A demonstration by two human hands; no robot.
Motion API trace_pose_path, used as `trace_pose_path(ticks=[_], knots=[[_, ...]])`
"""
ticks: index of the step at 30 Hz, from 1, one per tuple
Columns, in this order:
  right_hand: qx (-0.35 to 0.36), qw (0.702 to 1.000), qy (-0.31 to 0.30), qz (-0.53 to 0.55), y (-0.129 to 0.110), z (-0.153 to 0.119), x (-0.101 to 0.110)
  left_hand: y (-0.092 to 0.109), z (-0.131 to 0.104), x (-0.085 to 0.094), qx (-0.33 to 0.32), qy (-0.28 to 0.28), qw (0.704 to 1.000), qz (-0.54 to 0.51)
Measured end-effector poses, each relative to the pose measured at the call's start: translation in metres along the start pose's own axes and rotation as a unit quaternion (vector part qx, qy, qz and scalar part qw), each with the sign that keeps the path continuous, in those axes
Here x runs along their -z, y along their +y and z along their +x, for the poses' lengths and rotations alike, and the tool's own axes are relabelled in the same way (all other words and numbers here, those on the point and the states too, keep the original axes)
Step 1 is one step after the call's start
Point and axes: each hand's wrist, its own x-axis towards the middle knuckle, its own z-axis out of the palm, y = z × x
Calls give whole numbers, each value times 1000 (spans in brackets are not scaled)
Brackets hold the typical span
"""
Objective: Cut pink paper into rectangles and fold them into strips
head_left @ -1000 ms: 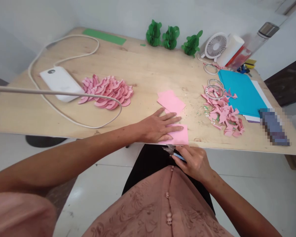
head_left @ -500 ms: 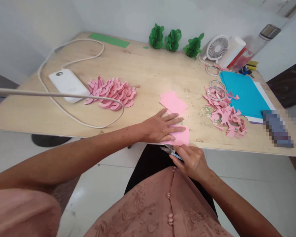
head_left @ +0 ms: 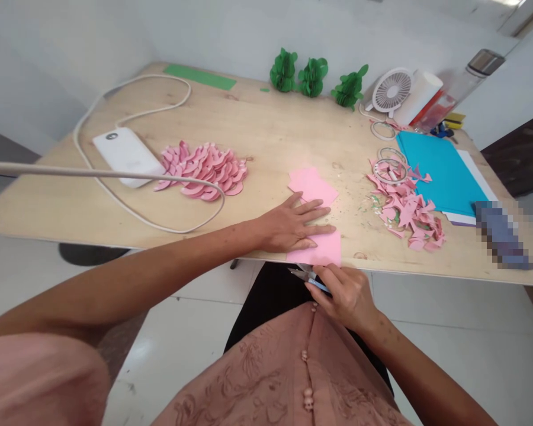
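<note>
My left hand [head_left: 295,223] lies flat with fingers spread, pressing on a pink paper sheet [head_left: 324,249] at the table's front edge. Its fingertips also reach the lower part of other pink paper pieces [head_left: 314,184] just beyond. My right hand [head_left: 344,294] is closed around a pair of scissors [head_left: 313,280] with light blue handles, held just off the front edge. The scissor blades point left, and part of the handles is hidden by my fingers. My right fingertips are close against the near edge of the pink sheet.
Cut pink paper shapes [head_left: 208,170] are heaped on the left beside a white power bank [head_left: 127,155] and its looping cable [head_left: 177,229]. Pink scraps [head_left: 408,207] and tape rolls lie right, near blue sheets [head_left: 442,171]. Green paper figures [head_left: 311,77] and a fan [head_left: 391,90] stand behind.
The whole view has shifted slightly, so the table appears a little lower. Both hands, the scissors and the pink paper keep nearly the same positions.
</note>
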Motion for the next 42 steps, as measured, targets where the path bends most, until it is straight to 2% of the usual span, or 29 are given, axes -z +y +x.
trace_pose_path(ticks=[10, 12, 14, 15, 18, 21, 25, 28, 33, 35, 38, 42], knots=[[-4, 1000, 9, -14, -7, 6, -4, 2, 1, 3, 4, -29, 1000, -6], [28, 999, 11, 14, -16, 5, -5, 2, 1, 4, 8, -33, 999, -11], [100, 993, -14, 60, -24, 3, -6, 2, 2, 4, 15, -35, 999, -15], [102, 992, -15, 73, -26, 0, -7, 2, 2, 3, 19, -35, 999, -16], [29, 997, 5, 76, -22, -11, -3, 2, 1, 2, 18, -32, 999, -12], [26, 995, 2, 100, -11, -26, 5, 1, 0, 1, 10, -11, 1000, -3], [-39, 987, 84, 131, -1, -43, 16, 6, -6, 4, -3, 58, 998, 4], [-101, 979, 131, 119, 5, -51, 21, 17, -18, 7, 9, 108, 994, -15], [-232, 949, 177, 119, 17, -62, 23, 47, -47, 5, 36, 84, 995, -33], [-269, 935, 187, 134, 20, -65, 22, 57, -55, 0, 55, 102, 993, -22], [-282, 928, 191, 150, 21, -66, 20, 65, -60, -6, 61, 165, 983, -46], [-281, 924, 201, 162, 20, -66, 20, 68, -57, -2, 106, 238, 953, -156]])
